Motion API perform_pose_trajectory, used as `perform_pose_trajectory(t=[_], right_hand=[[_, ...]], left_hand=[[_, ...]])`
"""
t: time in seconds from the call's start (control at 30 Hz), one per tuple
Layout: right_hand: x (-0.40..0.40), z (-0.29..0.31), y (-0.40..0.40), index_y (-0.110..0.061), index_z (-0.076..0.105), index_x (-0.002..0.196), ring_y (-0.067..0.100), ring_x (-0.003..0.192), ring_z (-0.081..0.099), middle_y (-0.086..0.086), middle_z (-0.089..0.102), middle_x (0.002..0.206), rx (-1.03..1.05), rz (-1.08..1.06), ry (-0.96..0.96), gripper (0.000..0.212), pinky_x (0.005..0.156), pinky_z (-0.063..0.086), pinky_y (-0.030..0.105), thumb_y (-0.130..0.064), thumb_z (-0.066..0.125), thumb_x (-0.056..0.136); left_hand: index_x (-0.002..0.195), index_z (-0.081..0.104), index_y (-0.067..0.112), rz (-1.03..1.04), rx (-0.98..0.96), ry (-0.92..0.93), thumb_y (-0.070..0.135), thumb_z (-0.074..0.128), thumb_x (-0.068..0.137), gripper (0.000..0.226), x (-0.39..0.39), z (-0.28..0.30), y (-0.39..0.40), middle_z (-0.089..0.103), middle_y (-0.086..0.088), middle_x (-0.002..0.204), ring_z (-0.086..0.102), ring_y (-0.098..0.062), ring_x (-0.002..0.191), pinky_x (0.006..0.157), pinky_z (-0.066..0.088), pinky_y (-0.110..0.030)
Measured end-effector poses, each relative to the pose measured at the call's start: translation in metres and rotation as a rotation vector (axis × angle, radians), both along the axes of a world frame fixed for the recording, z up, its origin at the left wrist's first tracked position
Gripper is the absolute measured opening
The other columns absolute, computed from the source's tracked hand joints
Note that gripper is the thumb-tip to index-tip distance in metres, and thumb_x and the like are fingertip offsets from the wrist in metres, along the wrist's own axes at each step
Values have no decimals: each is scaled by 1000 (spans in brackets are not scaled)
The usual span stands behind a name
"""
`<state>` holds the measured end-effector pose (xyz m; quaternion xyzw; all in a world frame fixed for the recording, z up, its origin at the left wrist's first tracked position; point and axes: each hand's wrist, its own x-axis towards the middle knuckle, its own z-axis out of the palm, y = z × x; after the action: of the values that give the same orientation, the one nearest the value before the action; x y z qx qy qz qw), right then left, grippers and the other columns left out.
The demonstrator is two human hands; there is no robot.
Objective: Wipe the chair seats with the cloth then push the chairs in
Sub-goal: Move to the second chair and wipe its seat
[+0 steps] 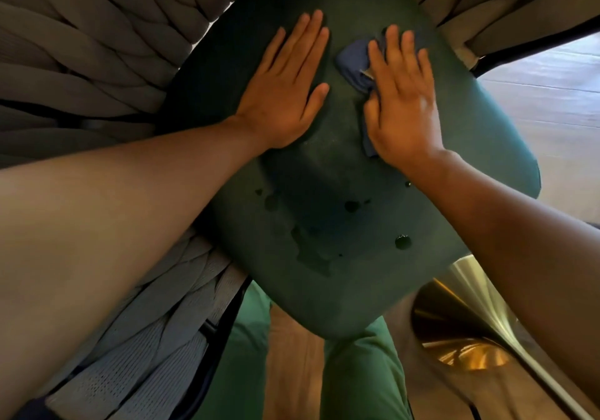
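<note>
both hands are lying flat on the green chair seat (341, 218). left hand (285, 95) is resting at 11 o'clock, fingers straight, holding nothing. right hand (402, 101) is pressing the blue cloth (352, 62) at 1 o'clock, fingers spread over it; cloth is poking out at its thumb side, toward the left hand.

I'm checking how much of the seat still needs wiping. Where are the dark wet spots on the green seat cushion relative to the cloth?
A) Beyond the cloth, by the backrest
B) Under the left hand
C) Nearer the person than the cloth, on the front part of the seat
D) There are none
C: the wet spots lie on the seat cushion nearer the person than the cloth, which the right hand presses flat farther back.
</note>
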<state>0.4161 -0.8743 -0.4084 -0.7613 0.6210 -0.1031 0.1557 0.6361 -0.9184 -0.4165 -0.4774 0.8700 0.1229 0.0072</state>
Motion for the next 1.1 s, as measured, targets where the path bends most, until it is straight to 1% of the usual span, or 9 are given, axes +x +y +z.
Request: perform_pose_trajectory(t=[0.23,0.47,0.63,0.77,0.83,0.87,0.93,1.0,1.1], right_hand=[[-14,4,30,-4,51,146,37,150,30,18,41,157,48,195,-145,58,126,16,45,-14,43,90],[-17,9,55,-5,75,115,31,131,58,13,68,130,18,216,-376,38,113,40,51,-8,45,91],[-17,33,81,-11,80,92,18,101,72,2,77,101,75,-195,-553,34,95,55,42,-9,46,88],[-31,53,100,-20,74,90,0,86,68,-10,73,91,-8,-575,-726,31,86,58,35,-3,48,90],[-48,59,105,-19,72,102,5,100,68,-4,73,104,-91,-574,-674,25,94,56,36,-9,50,96],[-55,59,107,-18,71,114,13,117,64,2,70,121,-81,-537,-602,26,105,50,39,-15,51,98],[-67,51,107,-21,53,146,27,151,31,8,42,158,47,-470,-355,47,125,22,46,-32,49,101],[-71,35,107,-24,25,161,31,157,1,9,10,170,159,-406,-90,64,127,1,47,-45,40,103],[-66,15,107,-16,14,163,37,156,-2,17,3,169,117,-348,103,67,126,-1,51,-46,32,106]], left_hand=[[161,11,0,-13,-9,16,41,26,109,68,0,3,-1,7,-19,169,5,-30,157,128,2,-44],[161,10,1,28,14,15,38,27,107,67,-7,13,3,5,-18,169,2,-30,157,128,0,-43],[161,12,3,-84,52,65,33,33,105,67,-30,20,22,6,-15,170,2,-28,158,128,0,-42],[162,11,5,-226,78,70,35,33,106,67,-58,20,43,5,-13,170,2,-26,158,128,3,-42],[162,10,5,-288,67,42,39,29,107,67,-67,16,51,4,-13,170,1,-26,158,128,3,-42],[162,9,5,-305,62,20,41,27,108,67,-70,13,54,3,-13,170,0,-26,158,128,2,-42],[162,7,5,-320,44,-19,43,23,109,68,-72,9,57,2,-14,170,0,-27,158,128,3,-43],[162,6,5,-321,34,-44,45,21,108,69,-72,6,57,1,-14,170,-1,-27,158,128,3,-44],[162,4,5,-322,47,-57,46,19,108,69,-72,6,55,-1,-13,171,-3,-26,158,128,1,-44]])
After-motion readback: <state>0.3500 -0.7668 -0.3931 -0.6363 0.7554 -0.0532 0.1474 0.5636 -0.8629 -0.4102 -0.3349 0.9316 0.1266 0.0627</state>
